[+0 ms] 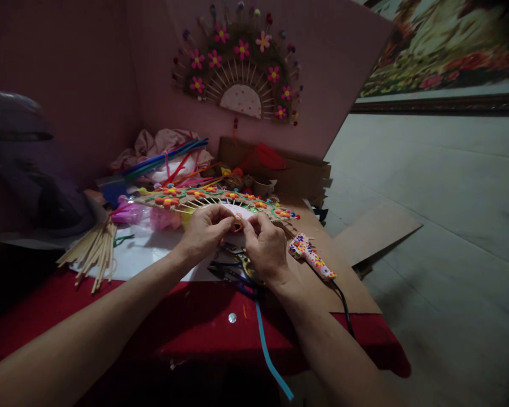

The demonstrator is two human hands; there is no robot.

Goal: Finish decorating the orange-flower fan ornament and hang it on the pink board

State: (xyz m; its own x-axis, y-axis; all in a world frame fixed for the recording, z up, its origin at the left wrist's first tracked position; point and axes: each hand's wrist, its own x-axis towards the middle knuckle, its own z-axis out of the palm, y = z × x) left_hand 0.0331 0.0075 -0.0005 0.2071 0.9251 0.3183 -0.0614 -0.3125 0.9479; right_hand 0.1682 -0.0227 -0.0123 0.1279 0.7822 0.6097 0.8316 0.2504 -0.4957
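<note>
My left hand [210,227] and my right hand [265,249] are close together over the table, each pinching with thumb and fingers. Between their fingertips is a small loop of orange cord [238,222]. Just behind the hands lies a half-round stick fan [168,202] with orange flowers and coloured beads along its edge. My hands cover part of its pale centre. Beneath the right hand are pliers with yellowish handles [246,263] and blue-handled scissors [245,285], partly hidden.
A flower-patterned glue gun [311,257] lies on cardboard [356,294] at right, its black cord running forward. Wooden sticks [95,249] lie at left. A blue strip [268,356] hangs off the red-covered table [152,322]. A pink-flowered fan [241,99] stands out behind.
</note>
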